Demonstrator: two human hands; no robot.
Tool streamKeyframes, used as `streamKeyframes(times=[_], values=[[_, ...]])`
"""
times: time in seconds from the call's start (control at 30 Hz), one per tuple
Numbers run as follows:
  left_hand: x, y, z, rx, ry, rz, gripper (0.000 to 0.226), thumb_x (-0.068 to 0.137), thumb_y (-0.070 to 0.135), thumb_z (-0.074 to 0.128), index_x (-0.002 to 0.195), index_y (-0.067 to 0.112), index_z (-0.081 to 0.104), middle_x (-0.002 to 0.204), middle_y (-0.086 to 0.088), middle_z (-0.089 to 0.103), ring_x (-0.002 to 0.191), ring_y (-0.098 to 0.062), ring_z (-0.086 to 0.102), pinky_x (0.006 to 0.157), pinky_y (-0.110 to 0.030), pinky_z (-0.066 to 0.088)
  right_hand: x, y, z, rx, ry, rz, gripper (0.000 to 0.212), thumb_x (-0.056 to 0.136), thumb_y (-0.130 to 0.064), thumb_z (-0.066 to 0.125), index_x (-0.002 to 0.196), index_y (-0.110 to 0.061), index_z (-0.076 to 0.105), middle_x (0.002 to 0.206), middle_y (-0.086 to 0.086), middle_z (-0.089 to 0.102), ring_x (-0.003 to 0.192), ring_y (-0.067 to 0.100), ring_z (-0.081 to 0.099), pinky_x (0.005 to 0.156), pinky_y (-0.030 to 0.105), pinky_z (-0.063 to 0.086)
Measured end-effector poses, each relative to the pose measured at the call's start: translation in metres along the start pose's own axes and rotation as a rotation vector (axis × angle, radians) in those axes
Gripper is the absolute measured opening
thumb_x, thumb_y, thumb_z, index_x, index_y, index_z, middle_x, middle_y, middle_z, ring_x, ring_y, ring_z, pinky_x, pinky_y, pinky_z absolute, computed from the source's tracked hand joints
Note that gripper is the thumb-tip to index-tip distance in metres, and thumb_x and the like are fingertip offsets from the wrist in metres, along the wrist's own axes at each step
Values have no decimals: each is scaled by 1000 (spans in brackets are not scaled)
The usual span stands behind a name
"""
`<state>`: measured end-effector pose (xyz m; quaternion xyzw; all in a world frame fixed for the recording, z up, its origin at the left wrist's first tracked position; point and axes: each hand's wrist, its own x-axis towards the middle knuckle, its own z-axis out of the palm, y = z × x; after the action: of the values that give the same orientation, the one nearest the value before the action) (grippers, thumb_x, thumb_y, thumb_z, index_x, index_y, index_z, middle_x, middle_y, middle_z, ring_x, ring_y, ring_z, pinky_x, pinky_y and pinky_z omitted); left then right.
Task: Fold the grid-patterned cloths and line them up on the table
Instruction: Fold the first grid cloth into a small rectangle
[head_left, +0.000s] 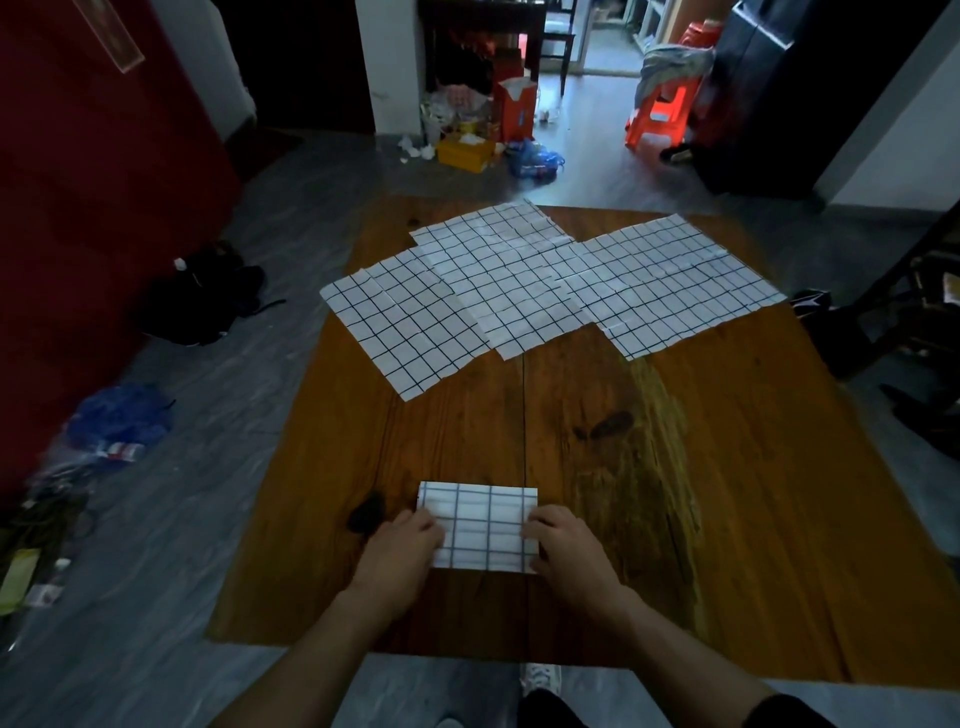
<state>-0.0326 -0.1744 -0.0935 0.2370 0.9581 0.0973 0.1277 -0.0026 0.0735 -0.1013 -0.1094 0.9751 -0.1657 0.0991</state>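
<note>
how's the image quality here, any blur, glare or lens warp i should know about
Head view: dim overall, brightest through the doorway at the back. A pale sheen of glare runs down the wooden table right of centre. Wide-angle warp bows the table edges and walls outward. The folded cloth and both hands, left hand and right hand, look slightly soft; the three unfolded cloths show crisp grid lines.

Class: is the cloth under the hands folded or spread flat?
Folded: the cloth is a compact rectangle, smaller than the spread cloths beyond.

Head-worn view down over table (675, 493)
</note>
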Motion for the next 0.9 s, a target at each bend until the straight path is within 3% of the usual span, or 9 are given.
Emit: streamKeyframes(times=[0.2,0.37,0.57,0.77,0.9], values=[[11,2,-3,79,-64,29,43,92,17,59,133,26,50,138,4,45,124,-18,41,106,-35,37,1,-1,0,-52,8,-13,39,92,-16,60,130,-24,56,143,-2,45,137,16,34,114,31,26],[13,9,-1,62,-72,38,45,89,18,61,131,25,48,137,3,44,124,-17,40,104,-34,39,0,-18,8,-36,43,-19,34,90,-31,58,124,-24,59,133,-4,50,128,15,40,112,32,32],[18,9,2,119,-70,47,52,89,14,60,138,22,45,141,1,43,128,-19,41,107,-35,37,-2,-17,12,4,-6,-16,47,83,-35,67,127,-25,53,136,-6,46,129,14,39,109,30,33],[16,8,7,144,-38,71,45,94,18,54,138,18,47,137,-1,49,126,-19,44,107,-35,36,-1,-17,10,-4,-30,-9,50,82,-35,69,128,-26,52,137,-6,45,130,15,38,110,32,34],[13,5,7,75,-11,51,34,93,23,53,128,21,54,128,2,54,120,-16,47,103,-33,37,1,-16,11,-1,-25,-8,48,82,-39,67,126,-26,53,135,-5,46,127,16,38,107,31,34]])
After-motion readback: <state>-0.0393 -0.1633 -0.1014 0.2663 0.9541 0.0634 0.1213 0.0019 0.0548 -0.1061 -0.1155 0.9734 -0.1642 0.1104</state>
